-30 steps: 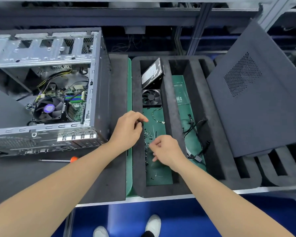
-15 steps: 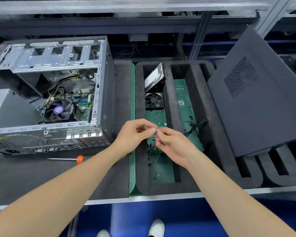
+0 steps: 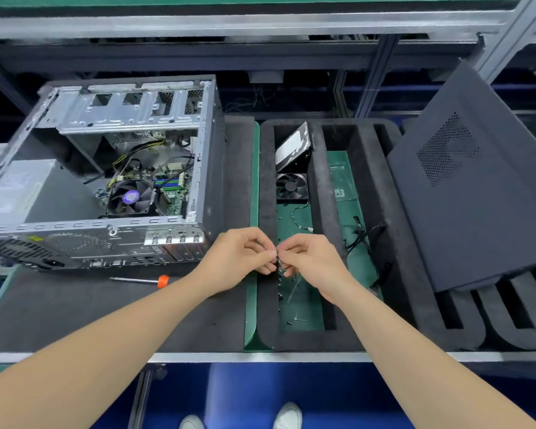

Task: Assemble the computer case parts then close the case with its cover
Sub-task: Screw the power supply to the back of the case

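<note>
The open computer case lies on its side at the left, showing its motherboard and CPU fan. Its dark cover panel leans at the right. A foam tray holds a hard drive, a black case fan, cables and several small screws. My left hand and my right hand meet fingertip to fingertip above the screw compartment. Both pinch small screws between them.
An orange-handled screwdriver lies on the dark mat in front of the case. A grey power supply sits inside the case at far left. The bench's metal front edge runs below the tray. Shelving frames stand behind.
My right hand rose from the screws in the tray and met my left hand. Both hands now pinch small screws together; the view shifted so the case sits more to the right.
</note>
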Tool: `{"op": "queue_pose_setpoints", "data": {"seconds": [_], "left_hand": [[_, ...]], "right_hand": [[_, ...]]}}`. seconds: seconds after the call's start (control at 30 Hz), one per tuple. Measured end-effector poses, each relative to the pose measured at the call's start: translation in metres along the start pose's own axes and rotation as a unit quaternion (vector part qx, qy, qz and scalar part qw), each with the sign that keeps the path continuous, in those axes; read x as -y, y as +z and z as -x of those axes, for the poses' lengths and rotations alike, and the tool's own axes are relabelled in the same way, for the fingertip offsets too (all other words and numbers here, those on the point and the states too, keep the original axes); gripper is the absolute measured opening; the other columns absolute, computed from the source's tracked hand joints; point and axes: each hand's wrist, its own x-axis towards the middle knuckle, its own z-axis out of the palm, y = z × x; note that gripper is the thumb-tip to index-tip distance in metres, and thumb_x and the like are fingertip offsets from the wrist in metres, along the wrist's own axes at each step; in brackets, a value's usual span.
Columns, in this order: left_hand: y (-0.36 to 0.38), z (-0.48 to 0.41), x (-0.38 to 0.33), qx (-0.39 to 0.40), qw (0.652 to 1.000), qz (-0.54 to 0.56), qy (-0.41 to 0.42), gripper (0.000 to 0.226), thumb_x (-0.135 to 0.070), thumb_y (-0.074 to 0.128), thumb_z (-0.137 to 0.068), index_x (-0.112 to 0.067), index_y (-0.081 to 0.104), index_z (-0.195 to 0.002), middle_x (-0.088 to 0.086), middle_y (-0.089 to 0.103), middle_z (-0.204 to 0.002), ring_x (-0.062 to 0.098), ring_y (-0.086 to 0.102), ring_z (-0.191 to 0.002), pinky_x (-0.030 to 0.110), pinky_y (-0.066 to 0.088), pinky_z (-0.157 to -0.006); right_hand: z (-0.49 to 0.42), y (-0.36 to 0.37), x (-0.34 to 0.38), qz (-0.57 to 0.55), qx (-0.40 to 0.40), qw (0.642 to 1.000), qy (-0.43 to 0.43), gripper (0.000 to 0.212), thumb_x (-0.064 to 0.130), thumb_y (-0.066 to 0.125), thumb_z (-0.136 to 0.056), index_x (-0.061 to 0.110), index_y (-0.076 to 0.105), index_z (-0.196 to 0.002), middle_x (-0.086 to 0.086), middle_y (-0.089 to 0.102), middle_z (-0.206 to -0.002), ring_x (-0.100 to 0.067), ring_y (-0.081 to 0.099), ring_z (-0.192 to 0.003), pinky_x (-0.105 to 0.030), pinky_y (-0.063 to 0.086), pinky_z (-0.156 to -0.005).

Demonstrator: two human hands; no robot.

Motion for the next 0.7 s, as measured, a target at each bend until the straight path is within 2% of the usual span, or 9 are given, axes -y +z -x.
{"op": "queue_pose_setpoints", "data": {"seconds": [0.07,0.17,0.3,0.4,0.47,0.53,0.63,0.7], "left_hand": [[-0.01,0.017,0.001,0.006,0.998,-0.059,0.035,0.01,-0.01,0.075,-0.091,-0.017,0.069,-0.092,0.004,0.077,-0.085,0.019,0.078,-0.08,0.034,0.064,-0.078],[-0.025,0.051,0.009,-0.015,0.993,-0.102,0.055,0.018,-0.009,0.077,-0.088,-0.023,0.067,-0.089,-0.001,0.076,-0.085,0.016,0.077,-0.08,0.031,0.062,-0.079],[-0.057,0.098,0.025,-0.087,0.996,0.002,-0.005,0.015,-0.009,0.081,-0.085,-0.021,0.074,-0.091,0.008,0.078,-0.086,0.026,0.078,-0.083,0.031,0.062,-0.08],[-0.083,0.131,0.044,-0.15,0.98,0.121,-0.054,0.017,0.0,0.08,-0.084,-0.008,0.079,-0.099,0.023,0.077,-0.092,0.036,0.077,-0.09,0.031,0.062,-0.08],[-0.099,0.15,0.057,-0.198,0.961,0.178,-0.078,0.018,0.004,0.08,-0.082,0.001,0.078,-0.1,0.028,0.075,-0.096,0.04,0.075,-0.094,0.034,0.062,-0.082],[-0.114,0.168,0.07,-0.256,0.929,0.245,-0.105,0.022,0.003,0.084,-0.076,0.004,0.078,-0.097,0.028,0.074,-0.098,0.041,0.074,-0.096,0.036,0.062,-0.084],[-0.136,0.183,0.088,-0.318,0.877,0.333,-0.134,0.028,-0.003,0.085,-0.074,0.003,0.077,-0.099,0.022,0.076,-0.1,0.031,0.076,-0.095,0.028,0.061,-0.079],[-0.15,0.189,0.099,-0.34,0.841,0.397,-0.142,0.026,-0.002,0.082,-0.08,0.001,0.075,-0.105,0.016,0.077,-0.1,0.022,0.077,-0.089,0.023,0.06,-0.074]], "right_hand": [[0.002,0.013,0.012,0.105,0.031,0.993,-0.053,0.015,0.007,0.069,-0.09,0.016,0.08,-0.093,-0.003,0.078,-0.083,-0.02,0.074,-0.072,-0.034,0.063,-0.076],[0.007,0.043,0.028,0.251,0.084,0.955,-0.137,0.024,0.012,0.065,-0.09,0.026,0.082,-0.1,0.008,0.078,-0.093,-0.013,0.07,-0.086,-0.028,0.056,-0.081],[0.017,0.088,0.039,0.336,0.123,0.908,-0.219,0.026,0.023,0.065,-0.095,0.028,0.079,-0.116,0.003,0.079,-0.108,-0.018,0.068,-0.101,-0.03,0.054,-0.091],[0.018,0.125,0.035,0.411,0.129,0.861,-0.27,0.037,0.031,0.065,-0.096,0.021,0.071,-0.131,-0.006,0.072,-0.122,-0.028,0.061,-0.115,-0.037,0.045,-0.103],[0.019,0.145,0.032,0.475,0.084,0.836,-0.262,0.046,0.046,0.062,-0.097,0.023,0.064,-0.137,-0.007,0.064,-0.13,-0.034,0.054,-0.122,-0.041,0.044,-0.106],[0.023,0.159,0.032,0.516,0.048,0.821,-0.24,0.053,0.057,0.061,-0.096,0.025,0.06,-0.138,-0.005,0.058,-0.135,-0.037,0.049,-0.125,-0.044,0.048,-0.101],[0.029,0.176,0.037,0.568,0.043,0.786,-0.24,0.047,0.051,0.056,-0.102,0.021,0.056,-0.139,-0.006,0.056,-0.139,-0.034,0.05,-0.128,-0.045,0.051,-0.094],[0.036,0.189,0.042,0.559,0.065,0.791,-0.238,0.036,0.04,0.052,-0.107,0.015,0.054,-0.133,-0.008,0.058,-0.132,-0.032,0.055,-0.123,-0.045,0.054,-0.091]]}}
